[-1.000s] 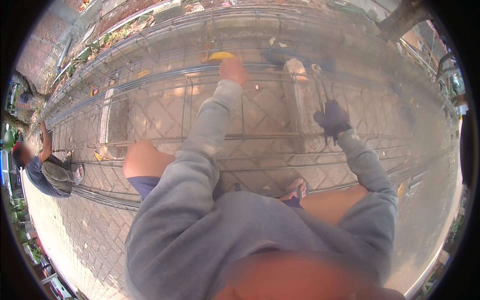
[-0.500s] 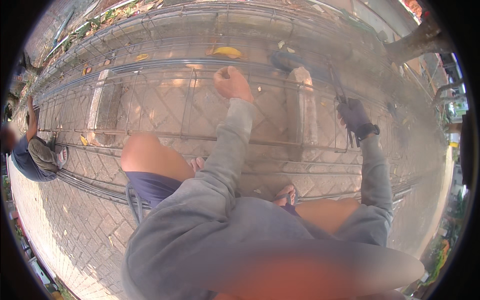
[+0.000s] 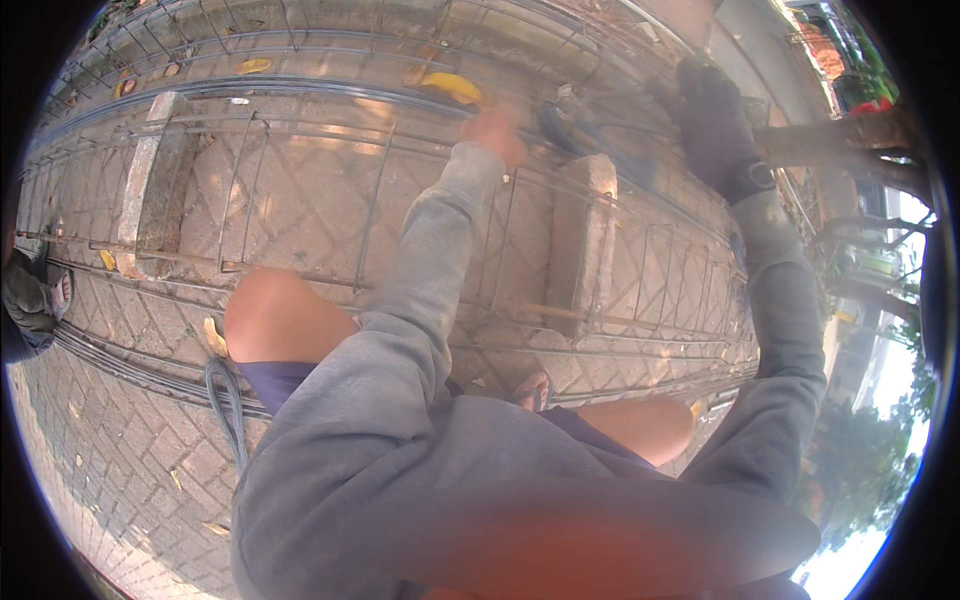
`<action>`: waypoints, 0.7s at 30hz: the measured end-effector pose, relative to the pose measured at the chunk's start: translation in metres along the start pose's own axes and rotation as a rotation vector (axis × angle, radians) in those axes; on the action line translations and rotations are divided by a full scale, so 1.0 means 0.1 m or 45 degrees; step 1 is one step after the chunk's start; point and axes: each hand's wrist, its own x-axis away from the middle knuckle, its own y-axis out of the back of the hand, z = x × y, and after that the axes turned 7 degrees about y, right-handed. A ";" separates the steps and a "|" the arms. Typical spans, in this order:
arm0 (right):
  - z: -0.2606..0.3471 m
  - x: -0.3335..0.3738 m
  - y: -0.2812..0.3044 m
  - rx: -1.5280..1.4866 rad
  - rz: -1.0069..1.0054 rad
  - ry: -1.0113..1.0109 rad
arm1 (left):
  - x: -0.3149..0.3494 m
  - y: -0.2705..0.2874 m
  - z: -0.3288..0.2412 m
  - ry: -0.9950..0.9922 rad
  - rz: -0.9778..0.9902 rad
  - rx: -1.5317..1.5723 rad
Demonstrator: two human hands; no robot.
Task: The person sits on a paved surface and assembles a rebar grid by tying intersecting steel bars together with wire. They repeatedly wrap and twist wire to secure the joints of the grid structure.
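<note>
A long cage of thin steel rods (image 3: 370, 205) with rectangular hoops stretches across in front of me. It rests on two rough concrete blocks, a left block (image 3: 150, 195) and a right block (image 3: 597, 235). My left hand (image 3: 495, 135), bare, is at the cage's far rods; its fingers are smeared by motion. My right hand (image 3: 715, 125), in a dark glove, is raised beyond the right block. Its fingers are closed around what looks like long-handled pincers, now badly blurred. A dark bluish item (image 3: 565, 130) lies behind the right block, too blurred to name.
More rods lie bundled (image 3: 290, 90) behind the cage and on the near paving (image 3: 150, 370). A tree trunk (image 3: 840, 140) stands at the right. At the left edge a co-worker's sandalled foot (image 3: 62, 292) shows. A yellow leaf (image 3: 452, 86) lies behind the rods.
My right hand has swung up and away from the cage's near right rod. My left hand has shifted slightly right. The view has turned right, cutting off most of the co-worker.
</note>
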 end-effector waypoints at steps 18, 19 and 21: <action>-0.04 -0.93 0.08 0.133 -0.413 0.752 | 0.85 -0.29 -0.50 1.139 -0.691 1.784; -0.04 -0.94 0.06 0.203 -0.400 0.746 | 0.84 -0.29 -0.44 0.987 -0.646 1.775; -0.04 -0.94 0.00 0.301 -0.385 0.713 | 0.78 -0.27 -0.32 0.917 -0.479 1.887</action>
